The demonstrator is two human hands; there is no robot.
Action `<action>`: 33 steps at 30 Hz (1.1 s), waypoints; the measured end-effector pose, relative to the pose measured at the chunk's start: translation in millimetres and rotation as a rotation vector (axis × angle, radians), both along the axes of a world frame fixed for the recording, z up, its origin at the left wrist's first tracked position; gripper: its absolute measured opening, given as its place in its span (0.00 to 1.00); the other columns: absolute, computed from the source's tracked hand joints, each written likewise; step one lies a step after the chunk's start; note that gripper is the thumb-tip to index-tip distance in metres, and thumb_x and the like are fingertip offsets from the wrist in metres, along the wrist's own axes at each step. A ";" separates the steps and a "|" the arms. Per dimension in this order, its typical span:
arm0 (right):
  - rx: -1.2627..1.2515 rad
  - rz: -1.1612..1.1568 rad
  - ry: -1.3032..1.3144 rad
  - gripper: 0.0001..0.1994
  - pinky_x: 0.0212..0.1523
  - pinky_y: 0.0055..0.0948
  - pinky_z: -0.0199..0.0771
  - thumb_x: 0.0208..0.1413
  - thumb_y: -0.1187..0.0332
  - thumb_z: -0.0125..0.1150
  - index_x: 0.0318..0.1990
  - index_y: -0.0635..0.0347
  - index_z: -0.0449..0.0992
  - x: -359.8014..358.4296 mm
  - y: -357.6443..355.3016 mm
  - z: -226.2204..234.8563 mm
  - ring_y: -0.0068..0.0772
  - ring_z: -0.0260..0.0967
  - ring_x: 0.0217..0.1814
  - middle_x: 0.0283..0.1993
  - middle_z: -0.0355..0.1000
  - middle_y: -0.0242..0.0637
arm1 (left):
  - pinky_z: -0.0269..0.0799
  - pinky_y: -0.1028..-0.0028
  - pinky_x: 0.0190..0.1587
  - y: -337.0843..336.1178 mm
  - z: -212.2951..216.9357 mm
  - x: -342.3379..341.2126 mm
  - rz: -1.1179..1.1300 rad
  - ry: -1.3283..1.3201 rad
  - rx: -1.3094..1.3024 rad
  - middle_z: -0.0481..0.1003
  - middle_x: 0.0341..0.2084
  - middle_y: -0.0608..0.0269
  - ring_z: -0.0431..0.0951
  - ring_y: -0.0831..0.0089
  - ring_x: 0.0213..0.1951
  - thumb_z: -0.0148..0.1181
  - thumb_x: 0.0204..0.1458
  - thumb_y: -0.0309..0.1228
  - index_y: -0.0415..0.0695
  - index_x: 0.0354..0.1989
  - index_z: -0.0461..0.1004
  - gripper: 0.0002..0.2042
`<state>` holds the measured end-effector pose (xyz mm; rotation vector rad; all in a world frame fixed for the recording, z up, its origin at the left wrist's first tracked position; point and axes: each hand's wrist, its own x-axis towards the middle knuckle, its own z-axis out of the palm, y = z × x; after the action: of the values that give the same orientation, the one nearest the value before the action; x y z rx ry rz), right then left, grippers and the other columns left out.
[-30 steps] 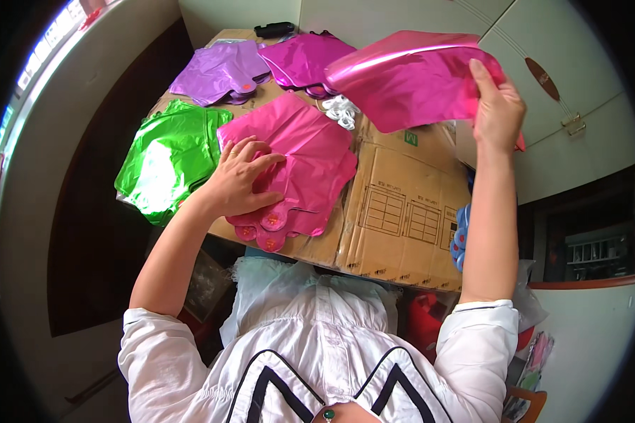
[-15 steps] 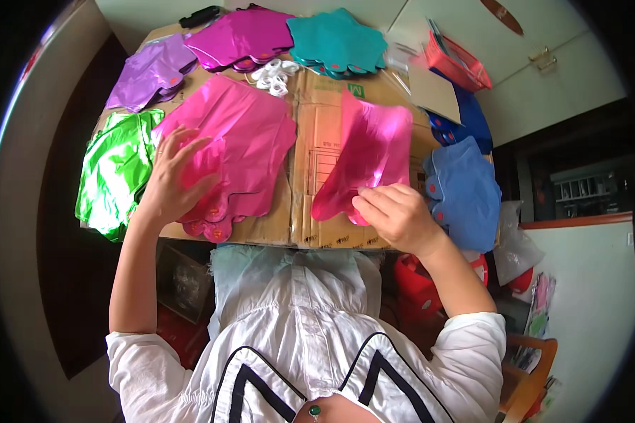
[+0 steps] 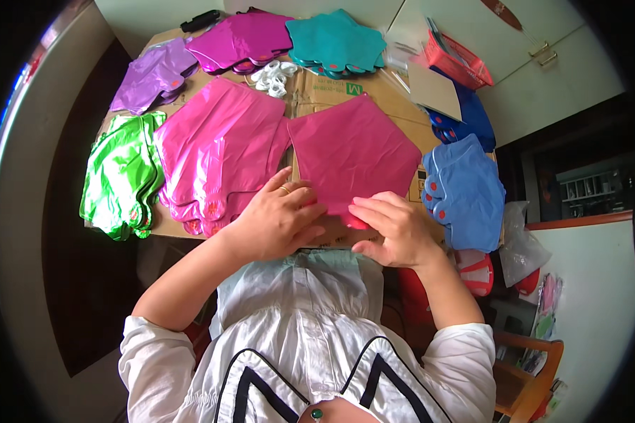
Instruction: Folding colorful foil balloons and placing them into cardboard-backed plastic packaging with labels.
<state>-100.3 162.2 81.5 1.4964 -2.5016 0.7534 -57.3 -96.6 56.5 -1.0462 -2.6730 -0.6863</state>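
Note:
One flat pink foil balloon (image 3: 356, 144), uninflated by the look of it, lies spread on the cardboard in front of me. My left hand (image 3: 279, 218) rests at its lower left corner, fingers apart and the index finger raised. On the lower edge, by a small red-pink tab, lies my right hand (image 3: 396, 229), its fingers stretched out and the thumb apart. What is under the fingertips is partly hidden. Left of this sheet is a stack of pink foil balloons (image 3: 222, 141) with scalloped lower edges and red spots.
Around the cardboard tabletop (image 3: 395, 106) lie foil stacks: green (image 3: 120, 173), purple (image 3: 152, 77), magenta (image 3: 243, 42), teal (image 3: 335, 42) and light blue (image 3: 466, 190). White ribbon coils (image 3: 271, 79) sit near the middle. A red basket (image 3: 458, 60) stands far right, by a beige card (image 3: 434, 92).
The single pink balloon, held curled in my right hand before, now lies flat on the cardboard. My left hand has moved right from the pink stack to its lower edge.

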 end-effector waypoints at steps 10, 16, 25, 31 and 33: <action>0.039 -0.279 0.085 0.13 0.51 0.38 0.70 0.45 0.69 0.68 0.40 0.60 0.78 -15.7 -8.4 -20.8 0.45 0.68 0.49 0.47 0.72 0.40 | 0.57 0.51 0.62 -5.8 -14.7 5.7 0.058 0.057 0.122 0.72 0.42 0.58 0.71 0.61 0.51 0.63 0.49 0.34 0.44 0.42 0.76 0.13; 0.092 -0.278 0.062 0.17 0.52 0.41 0.68 0.45 0.72 0.68 0.45 0.61 0.77 -14.2 -7.2 -21.9 0.47 0.67 0.51 0.49 0.72 0.42 | 0.73 0.65 0.44 -88.0 11.0 61.0 0.413 0.179 0.368 0.75 0.39 0.58 0.76 0.61 0.42 0.64 0.42 0.20 0.43 0.38 0.78 0.12; 0.101 -0.283 0.113 0.17 0.53 0.39 0.67 0.47 0.73 0.66 0.46 0.63 0.77 -19.1 -22.9 0.8 0.47 0.67 0.52 0.52 0.71 0.43 | 0.73 0.65 0.47 -216.4 -0.1 137.5 0.883 0.166 -0.086 0.74 0.44 0.56 0.76 0.58 0.46 0.62 0.49 0.25 0.44 0.46 0.76 0.14; -0.021 0.032 0.238 0.14 0.47 0.36 0.67 0.43 0.76 0.67 0.41 0.62 0.78 -26.6 -108.1 47.8 0.43 0.71 0.45 0.45 0.75 0.40 | 0.74 0.65 0.47 -229.7 -17.4 131.0 0.733 0.239 -0.172 0.74 0.45 0.58 0.76 0.59 0.47 0.57 0.50 0.20 0.43 0.47 0.75 0.15; -0.051 0.169 0.231 0.14 0.46 0.37 0.66 0.43 0.74 0.67 0.40 0.61 0.78 -30.5 -146.9 49.1 0.42 0.71 0.43 0.43 0.75 0.40 | 0.75 0.67 0.45 -229.9 -21.5 127.3 0.729 0.265 -0.079 0.75 0.42 0.58 0.77 0.62 0.44 0.59 0.48 0.20 0.43 0.45 0.76 0.14</action>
<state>-130.8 15.3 130.7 1.6859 -2.1951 0.6221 70.0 -326.4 35.0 -0.1068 -2.5727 -0.2690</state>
